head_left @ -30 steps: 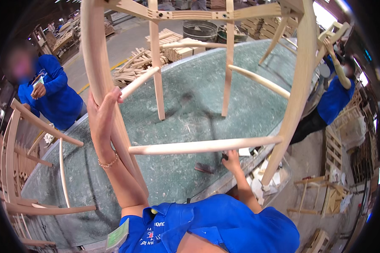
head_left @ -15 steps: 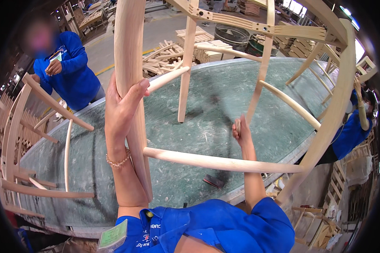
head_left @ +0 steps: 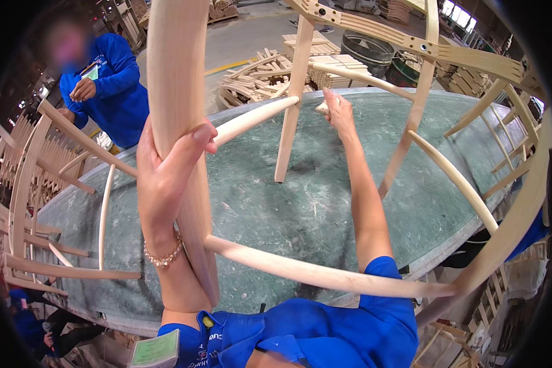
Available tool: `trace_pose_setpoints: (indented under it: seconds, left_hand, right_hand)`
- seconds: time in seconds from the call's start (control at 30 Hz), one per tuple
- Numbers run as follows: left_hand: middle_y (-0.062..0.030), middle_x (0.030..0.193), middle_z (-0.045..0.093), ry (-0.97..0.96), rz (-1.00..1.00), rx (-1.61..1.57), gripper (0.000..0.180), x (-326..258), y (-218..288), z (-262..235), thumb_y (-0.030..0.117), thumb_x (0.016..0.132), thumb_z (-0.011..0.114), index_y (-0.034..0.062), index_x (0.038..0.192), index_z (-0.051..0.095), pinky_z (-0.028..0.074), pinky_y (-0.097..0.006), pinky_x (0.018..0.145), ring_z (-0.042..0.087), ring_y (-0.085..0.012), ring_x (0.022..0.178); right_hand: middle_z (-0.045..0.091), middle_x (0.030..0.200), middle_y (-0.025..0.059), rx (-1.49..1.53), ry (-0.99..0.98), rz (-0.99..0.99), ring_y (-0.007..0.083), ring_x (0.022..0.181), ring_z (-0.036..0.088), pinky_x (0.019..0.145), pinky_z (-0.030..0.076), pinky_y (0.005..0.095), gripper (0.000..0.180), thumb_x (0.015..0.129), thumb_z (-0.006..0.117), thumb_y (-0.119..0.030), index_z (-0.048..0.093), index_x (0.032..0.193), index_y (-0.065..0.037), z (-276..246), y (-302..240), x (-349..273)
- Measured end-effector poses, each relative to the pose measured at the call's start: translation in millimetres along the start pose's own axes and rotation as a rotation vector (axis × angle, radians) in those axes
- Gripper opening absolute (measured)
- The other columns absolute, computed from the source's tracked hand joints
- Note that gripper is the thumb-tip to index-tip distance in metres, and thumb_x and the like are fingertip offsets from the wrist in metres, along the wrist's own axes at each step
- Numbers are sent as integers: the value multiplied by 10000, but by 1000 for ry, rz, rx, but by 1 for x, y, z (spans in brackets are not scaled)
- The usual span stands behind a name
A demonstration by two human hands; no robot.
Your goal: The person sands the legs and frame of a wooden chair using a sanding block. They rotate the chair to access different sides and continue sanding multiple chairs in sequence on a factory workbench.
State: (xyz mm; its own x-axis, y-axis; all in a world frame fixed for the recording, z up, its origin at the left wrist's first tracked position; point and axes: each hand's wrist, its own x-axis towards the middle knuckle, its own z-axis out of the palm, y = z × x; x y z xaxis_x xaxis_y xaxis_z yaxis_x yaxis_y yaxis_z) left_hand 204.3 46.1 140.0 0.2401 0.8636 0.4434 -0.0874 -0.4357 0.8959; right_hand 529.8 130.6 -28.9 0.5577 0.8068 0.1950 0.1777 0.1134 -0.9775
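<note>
Left hand [head_left: 165,178]: fingers wrapped tight around the smooth, pale, rounded leg [head_left: 178,122] of the unfinished wooden chair frame [head_left: 325,276] standing on the mottled green counter [head_left: 276,208]. Farther off, right hand [head_left: 337,110]: fingers pinch a curved rung [head_left: 251,119].

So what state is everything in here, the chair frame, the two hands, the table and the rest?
Chair frame: bare wood, unfinished, standing on the table.
Left hand: wrapped around the near chair leg.
Right hand: stretched out, touching a far rung.
Table: green top, scuffed and dusty.
Second chair frame: lying tilted at the table's left edge.
Wood pieces: stacked on the floor.
</note>
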Motion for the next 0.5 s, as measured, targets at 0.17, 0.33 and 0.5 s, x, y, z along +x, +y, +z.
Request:
trace_pose_setpoints:
  seconds: [0.17,0.33,0.5]
  left_hand:
    - [-84,804,617,9,45,19,396,0,6,7,183,831,647,-57,1126,538,445,-254,688,566,-119,710]
    - [-82,788,609,47,51,71,613,2,2,10,261,787,666,-107,1240,480,431,-231,693,550,-115,701]
    - [-96,792,601,106,56,92,636,4,-4,16,336,761,664,-102,1193,501,425,-241,741,541,-114,701]
  right_hand:
    - [589,883,-11,227,-496,-52,35,636,501,506,395,197,432,884,680,-289,546,1224,-59,-1,3,29]
    - [599,848,-14,181,-507,-110,66,669,511,574,422,225,395,848,708,-241,582,1175,-57,5,0,49]
    - [616,812,20,-110,-482,-213,85,684,540,584,448,272,330,833,692,-209,619,1095,-23,4,0,60]
